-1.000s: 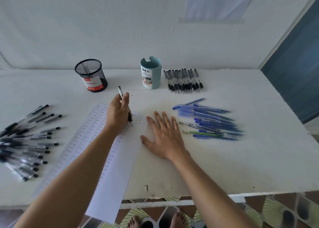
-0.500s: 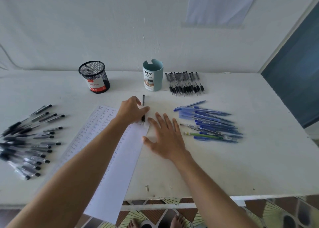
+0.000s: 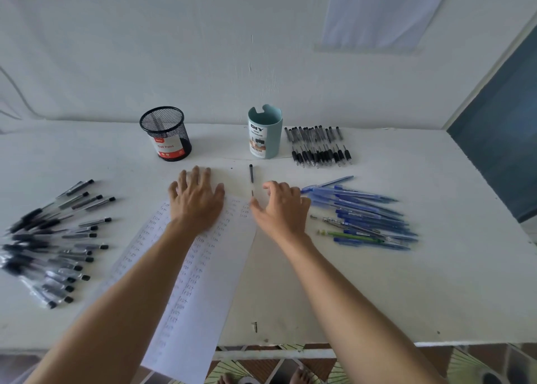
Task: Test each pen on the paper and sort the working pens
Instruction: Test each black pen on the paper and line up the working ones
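A single black pen point(image 3: 251, 174) lies on the white table point(image 3: 377, 296) just beyond the top edge of the paper point(image 3: 203, 282), which is covered in small written test marks. My left hand point(image 3: 197, 200) rests flat on the top of the paper, fingers spread, holding nothing. My right hand point(image 3: 283, 209) hovers right of the pen with loosely curled fingers; its thumb tip is close to the pen's near end, and I see no grip on it.
A heap of black pens point(image 3: 52, 247) lies at the left, a pile of blue pens point(image 3: 363, 212) at the right, and a row of black pens point(image 3: 318, 145) at the back. A black mesh cup point(image 3: 165, 133) and a teal holder point(image 3: 265, 132) stand near the wall.
My left hand let go of the black pen, which now lies on the table, and moved flat onto the paper. My right hand lifted off the paper's edge and curled beside the pen.
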A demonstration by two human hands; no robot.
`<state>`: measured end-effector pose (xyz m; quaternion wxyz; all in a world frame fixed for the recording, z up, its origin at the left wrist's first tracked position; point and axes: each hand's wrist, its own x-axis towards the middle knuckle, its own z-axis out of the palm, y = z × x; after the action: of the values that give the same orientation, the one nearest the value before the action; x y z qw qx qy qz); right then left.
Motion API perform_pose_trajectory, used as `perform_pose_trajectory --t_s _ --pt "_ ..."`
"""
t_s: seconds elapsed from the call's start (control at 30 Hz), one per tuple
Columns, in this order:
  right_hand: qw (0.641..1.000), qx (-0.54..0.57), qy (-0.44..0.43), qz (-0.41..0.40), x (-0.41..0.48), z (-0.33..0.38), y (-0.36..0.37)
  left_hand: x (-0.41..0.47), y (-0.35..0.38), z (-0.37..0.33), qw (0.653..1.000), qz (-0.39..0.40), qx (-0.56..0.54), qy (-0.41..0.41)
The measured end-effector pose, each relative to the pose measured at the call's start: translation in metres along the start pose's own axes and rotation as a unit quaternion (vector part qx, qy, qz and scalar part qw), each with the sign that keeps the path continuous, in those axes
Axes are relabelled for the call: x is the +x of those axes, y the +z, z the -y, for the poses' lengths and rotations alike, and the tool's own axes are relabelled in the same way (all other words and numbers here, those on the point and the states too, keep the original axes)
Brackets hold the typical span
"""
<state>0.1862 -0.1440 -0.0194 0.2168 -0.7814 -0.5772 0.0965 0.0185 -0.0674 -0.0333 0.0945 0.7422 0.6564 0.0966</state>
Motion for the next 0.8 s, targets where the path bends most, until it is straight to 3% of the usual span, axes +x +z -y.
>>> perform_pose_trajectory --t_s 0.3,0.57,0.8 --pt "0.999 -0.018 0.032 0.012 0.022 0.008 -0.009 -0.001 -0.003 -0.003 1.0 -0.03 0.003 0.001" --pt "0.972 0.11 0.12 -0.169 0.038 -0.033 -0.03 0.013 -0.002 -0.011 1.0 -0.022 -0.015 -0.012" --pt "0.963 0.079 0.179 -0.187 0.095 -0.052 -0.041 0.024 0.0 -0.017 0.999 -0.036 -0.005 0.004"
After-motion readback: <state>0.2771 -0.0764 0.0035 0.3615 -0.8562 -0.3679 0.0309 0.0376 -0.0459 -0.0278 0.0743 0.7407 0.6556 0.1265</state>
